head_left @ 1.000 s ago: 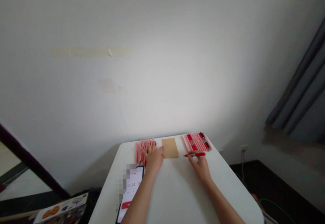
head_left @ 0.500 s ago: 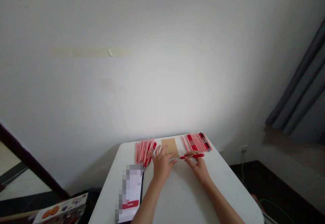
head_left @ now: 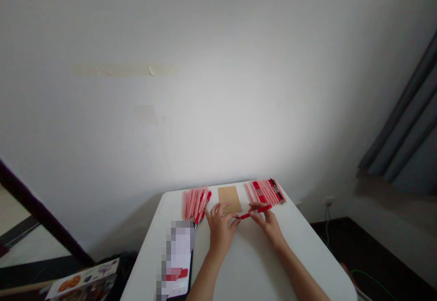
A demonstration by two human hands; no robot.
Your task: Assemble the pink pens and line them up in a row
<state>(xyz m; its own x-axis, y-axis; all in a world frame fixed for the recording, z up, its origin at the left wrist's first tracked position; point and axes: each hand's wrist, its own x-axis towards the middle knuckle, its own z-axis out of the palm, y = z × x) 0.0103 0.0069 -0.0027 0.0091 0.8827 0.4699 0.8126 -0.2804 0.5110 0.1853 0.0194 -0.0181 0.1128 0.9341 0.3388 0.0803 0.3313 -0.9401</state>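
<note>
A red pen (head_left: 246, 215) is held slantwise above the white table (head_left: 252, 264), between my two hands. The thumb and fingers of my right hand (head_left: 268, 224) pinch its right part. With thumb and forefinger, my left hand (head_left: 221, 227) closes on the pen's left tip. Just behind the hands lies a brown paper square (head_left: 229, 197). To the left is a loose pile of pink and red pens (head_left: 194, 203). On the right, pink, red and black pens (head_left: 266, 191) lie side by side in a row.
A phone (head_left: 180, 260) with a lit, partly blurred screen lies at the table's left, beside my left forearm. The wall (head_left: 218, 109) rises behind the table. A printed box (head_left: 85, 280) stands low at the left, and a grey curtain (head_left: 406, 132) hangs at the right.
My left hand has moved right and its thumb and forefinger have closed on the pen's tip. The pen has tilted, its left end lower. The view has shifted slightly.
</note>
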